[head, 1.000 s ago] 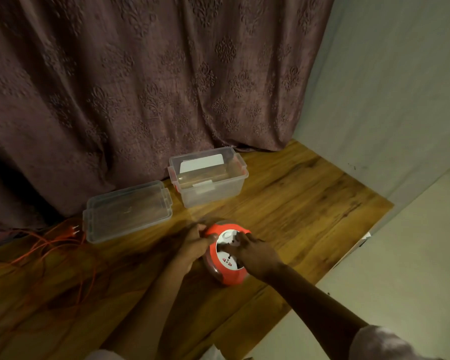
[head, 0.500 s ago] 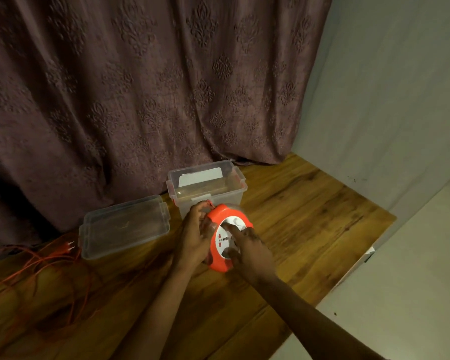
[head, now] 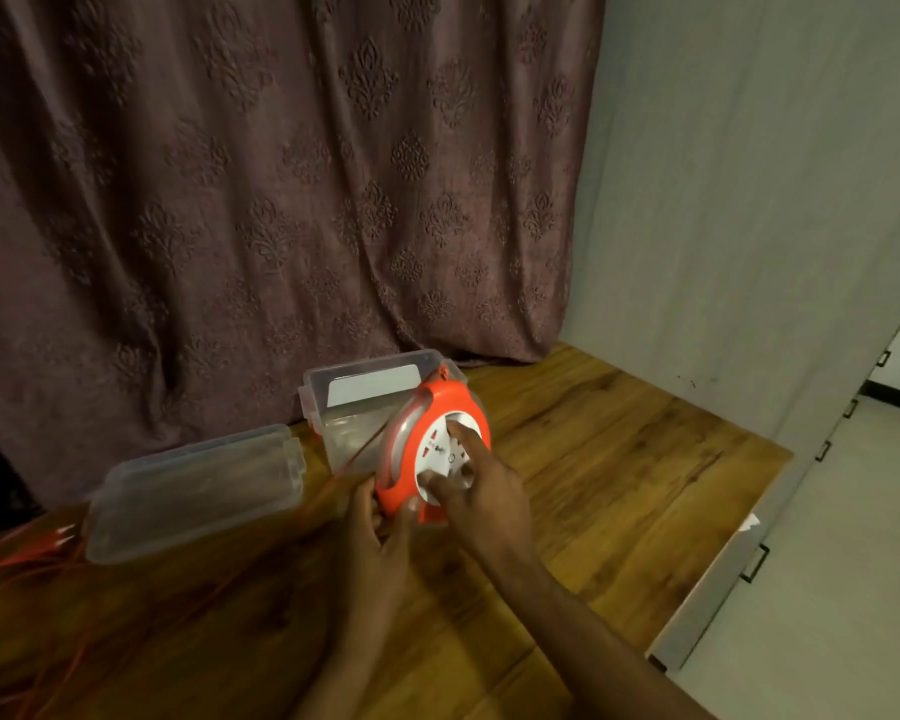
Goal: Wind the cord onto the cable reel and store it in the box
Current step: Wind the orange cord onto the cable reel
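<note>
From my head camera: my left hand (head: 380, 532) grips the orange cable reel's (head: 427, 449) lower rim, holding it upright before the open box (head: 344, 402). My right hand (head: 481, 491) presses fingertips on its white face; cord (head: 17, 558) trails left.

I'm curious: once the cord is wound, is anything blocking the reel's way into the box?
Nothing visible does. The box stands open just behind the reel; its lid lies apart to the left.
</note>
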